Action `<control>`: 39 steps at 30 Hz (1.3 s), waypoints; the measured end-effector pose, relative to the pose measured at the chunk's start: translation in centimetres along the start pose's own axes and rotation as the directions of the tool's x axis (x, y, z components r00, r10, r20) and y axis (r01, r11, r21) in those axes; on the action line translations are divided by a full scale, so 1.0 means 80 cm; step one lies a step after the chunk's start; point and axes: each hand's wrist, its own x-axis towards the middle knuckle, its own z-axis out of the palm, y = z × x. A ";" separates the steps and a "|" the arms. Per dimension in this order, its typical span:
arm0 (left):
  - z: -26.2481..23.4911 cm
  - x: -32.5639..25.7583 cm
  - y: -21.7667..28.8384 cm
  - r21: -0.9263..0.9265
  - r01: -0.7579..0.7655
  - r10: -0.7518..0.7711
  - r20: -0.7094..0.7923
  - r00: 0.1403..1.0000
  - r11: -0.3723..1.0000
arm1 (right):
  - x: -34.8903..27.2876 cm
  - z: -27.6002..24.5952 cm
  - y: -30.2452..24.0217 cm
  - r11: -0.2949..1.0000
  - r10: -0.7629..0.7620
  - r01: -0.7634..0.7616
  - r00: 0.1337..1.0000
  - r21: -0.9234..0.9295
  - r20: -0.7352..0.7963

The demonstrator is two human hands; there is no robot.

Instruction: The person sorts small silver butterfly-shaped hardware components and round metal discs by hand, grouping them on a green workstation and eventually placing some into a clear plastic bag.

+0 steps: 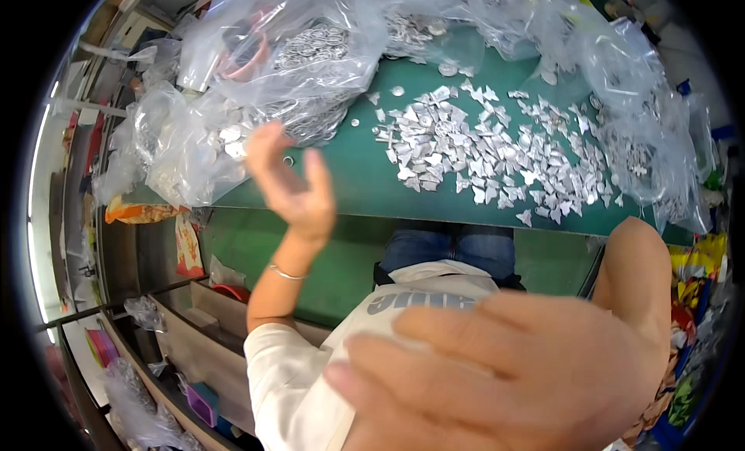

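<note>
My left hand (pixel 295 189) is raised at the table's near edge, beside the bagged metal pieces. Its thumb and fingers are apart, slightly smeared, and nothing shows between them. Large and close to the camera, my right hand (pixel 504 366) hangs in front of my chest with its fingers stretched out, blurred by motion. No held thing shows there; its palm side is hidden. On the green tabletop (pixel 357 176) lies a wide spread of small silver metal pieces (pixel 497 148), some shaped like butterflies. A small ring (pixel 289 161) lies just beyond my left hand.
Clear plastic bags (pixel 310 71) of silver metal parts line the table's far and left sides. More bags (pixel 644 152) sit at the right. Below left is an open wooden drawer (pixel 206 358); colourful packages (pixel 698 273) stand at the right.
</note>
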 end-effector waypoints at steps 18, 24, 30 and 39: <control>0.174 -0.146 -0.005 0.381 0.196 -0.384 0.520 0.763 0.904 | -0.107 0.155 0.364 0.776 0.454 -0.537 0.840 -0.331 -0.298; 0.161 -0.154 -0.018 0.334 0.206 -0.362 0.521 0.773 0.920 | -0.136 0.140 0.365 0.698 0.479 -0.630 0.764 -0.340 -0.432; 0.192 -0.140 -0.013 0.299 0.179 -0.324 0.557 0.765 0.937 | -0.101 0.152 0.353 0.802 0.457 -0.556 0.807 -0.218 -0.374; 0.182 -0.134 -0.008 0.363 0.134 -0.345 0.616 0.708 0.922 | -0.101 0.159 0.359 0.813 0.429 -0.532 0.822 -0.238 -0.374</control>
